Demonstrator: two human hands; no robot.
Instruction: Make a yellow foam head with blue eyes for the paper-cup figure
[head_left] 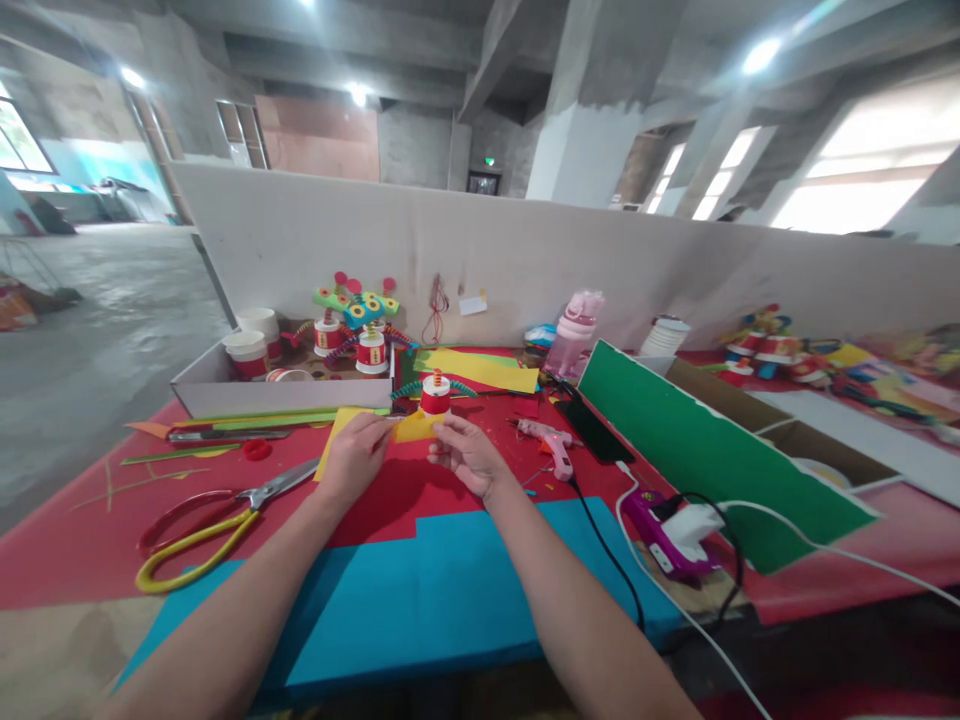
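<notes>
Between my two hands is a small piece of yellow paper [414,428]. My left hand [354,450] pinches its left end, where a thin pale tip sticks out from the fingers; I cannot make out what that is. Its right end is gripped by the thumb and fingers of my right hand [466,452]. Just behind the paper stands a red and white paper cup figure [436,396] with coiled green arms and a small spring on top. A larger yellow sheet [334,440] lies partly under my left hand.
Large scissors [251,500] with red and yellow handles lie at left. A pink glue gun [551,445] rests at right, near a phone [592,430] and a purple power strip [667,540]. A white box [281,398] holds cups and finished figures. A green board [712,450] stands at right.
</notes>
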